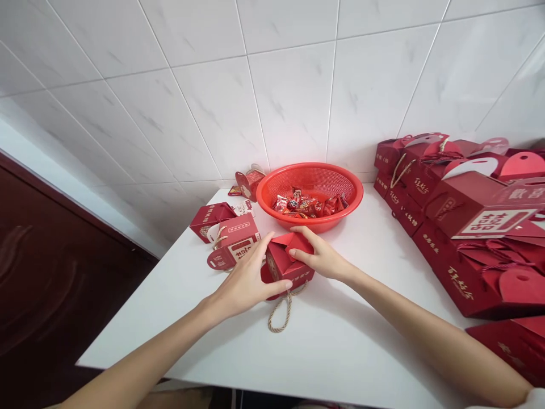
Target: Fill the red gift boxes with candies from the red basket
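Over on the white table (170, 335), just in front of a red plastic colander (309, 190), a red gift box (286, 268) is sitting between both hands: left hand (244, 278), fingers clasping its side; right hand (319, 257), fingers pinching the top flaps (293, 241). Squeezing harder could crease them, and that loose rope handle (286, 311) could snag!

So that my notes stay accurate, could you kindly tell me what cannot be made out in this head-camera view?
Head view:
Inside of the red cardboard gift box: hidden by the left hand and right hand.
Labels on the wrapped candies in the red plastic basket: too small to read.
Far ends of the stacked red gift boxes: cut off by the right edge.
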Action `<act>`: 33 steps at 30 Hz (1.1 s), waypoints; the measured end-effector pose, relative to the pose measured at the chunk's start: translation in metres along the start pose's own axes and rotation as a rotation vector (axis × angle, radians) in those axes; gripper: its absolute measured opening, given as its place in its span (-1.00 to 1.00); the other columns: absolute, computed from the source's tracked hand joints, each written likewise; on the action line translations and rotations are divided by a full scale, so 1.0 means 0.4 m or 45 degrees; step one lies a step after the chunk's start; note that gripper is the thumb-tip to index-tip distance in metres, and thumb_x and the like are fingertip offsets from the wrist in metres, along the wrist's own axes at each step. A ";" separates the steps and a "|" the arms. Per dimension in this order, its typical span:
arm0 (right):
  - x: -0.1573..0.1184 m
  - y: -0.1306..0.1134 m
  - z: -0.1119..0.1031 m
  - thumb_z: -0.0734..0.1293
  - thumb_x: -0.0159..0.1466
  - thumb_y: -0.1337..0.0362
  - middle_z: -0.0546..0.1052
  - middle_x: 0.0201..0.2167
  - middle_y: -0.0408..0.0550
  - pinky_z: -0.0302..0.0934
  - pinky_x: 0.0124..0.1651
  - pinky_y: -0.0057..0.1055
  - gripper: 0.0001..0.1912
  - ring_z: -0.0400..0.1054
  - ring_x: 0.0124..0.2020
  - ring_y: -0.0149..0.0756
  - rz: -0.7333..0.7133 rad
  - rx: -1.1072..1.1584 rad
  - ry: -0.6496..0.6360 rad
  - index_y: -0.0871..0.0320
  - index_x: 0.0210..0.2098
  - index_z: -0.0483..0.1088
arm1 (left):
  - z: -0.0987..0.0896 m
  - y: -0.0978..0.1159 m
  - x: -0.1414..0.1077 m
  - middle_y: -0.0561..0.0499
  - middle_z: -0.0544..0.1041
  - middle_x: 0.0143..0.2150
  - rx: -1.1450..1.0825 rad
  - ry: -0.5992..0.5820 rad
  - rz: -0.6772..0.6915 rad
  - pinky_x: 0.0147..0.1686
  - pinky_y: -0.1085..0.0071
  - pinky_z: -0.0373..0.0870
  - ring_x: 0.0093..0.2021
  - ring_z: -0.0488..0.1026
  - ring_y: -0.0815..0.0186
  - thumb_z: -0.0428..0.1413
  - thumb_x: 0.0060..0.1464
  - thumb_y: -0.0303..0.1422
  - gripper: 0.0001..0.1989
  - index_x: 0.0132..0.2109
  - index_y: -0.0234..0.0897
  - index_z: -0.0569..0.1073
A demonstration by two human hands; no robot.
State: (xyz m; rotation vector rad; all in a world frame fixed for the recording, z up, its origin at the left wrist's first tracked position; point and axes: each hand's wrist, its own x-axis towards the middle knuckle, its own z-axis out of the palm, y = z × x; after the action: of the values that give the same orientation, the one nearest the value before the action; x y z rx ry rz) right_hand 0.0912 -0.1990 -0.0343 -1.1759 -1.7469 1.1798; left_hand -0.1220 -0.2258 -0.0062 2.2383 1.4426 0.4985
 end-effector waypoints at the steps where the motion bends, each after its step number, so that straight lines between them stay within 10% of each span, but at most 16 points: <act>1: 0.001 0.001 0.001 0.32 0.29 0.18 0.50 0.07 0.01 0.34 0.05 -0.21 -0.54 0.44 0.03 -0.16 0.016 0.026 0.015 0.08 0.15 0.21 | 0.001 -0.006 0.005 -0.25 0.25 0.39 -0.013 0.011 0.004 0.19 -0.01 0.36 0.35 0.25 -0.12 0.28 0.01 -0.02 -0.04 0.44 -0.13 0.05; 11: 0.000 0.012 0.000 0.28 0.33 0.08 0.49 0.00 0.04 0.41 -0.11 -0.23 -0.52 0.46 -0.09 -0.17 0.052 0.128 -0.128 0.08 0.16 0.10 | -0.015 0.007 0.013 -0.17 0.30 0.36 0.003 -0.002 0.053 0.17 0.05 0.40 0.31 0.30 -0.08 0.34 -0.07 -0.13 -0.03 0.42 -0.12 0.09; 19: -0.022 -0.041 -0.051 0.20 0.40 -0.06 0.13 0.42 -0.01 0.08 0.38 -0.09 -0.34 0.07 0.40 -0.13 -0.068 0.115 -0.397 -0.04 0.40 -0.01 | -0.065 0.024 -0.008 -0.14 0.33 0.33 0.108 0.046 0.192 0.22 0.03 0.34 0.30 0.31 -0.09 0.36 -0.09 -0.13 -0.03 0.40 -0.08 0.11; 26: -0.032 -0.076 -0.094 0.26 0.38 -0.02 0.14 0.41 0.08 0.37 0.13 -0.16 -0.25 0.25 0.28 -0.07 -0.276 0.064 -0.379 -0.02 0.44 -0.07 | -0.093 0.013 -0.014 -0.17 0.33 0.33 0.134 0.223 0.476 0.25 0.08 0.33 0.29 0.33 -0.04 0.33 -0.02 -0.01 -0.08 0.39 -0.10 0.12; 33: -0.047 -0.077 -0.062 0.24 0.36 -0.13 -0.23 0.52 0.04 -0.16 0.44 0.11 -0.01 -0.18 0.49 0.03 -0.303 -0.070 -0.291 -0.04 0.49 -0.47 | -0.083 0.003 -0.007 -0.19 0.37 0.30 0.189 0.368 0.656 0.27 0.01 0.30 0.29 0.33 -0.05 0.31 0.04 -0.03 -0.11 0.39 -0.09 0.09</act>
State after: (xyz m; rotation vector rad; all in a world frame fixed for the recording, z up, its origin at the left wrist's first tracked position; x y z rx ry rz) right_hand 0.1107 -0.2146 0.0014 -0.8605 -2.0380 1.1633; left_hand -0.1393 -0.2234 0.0223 2.7567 1.0358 0.9358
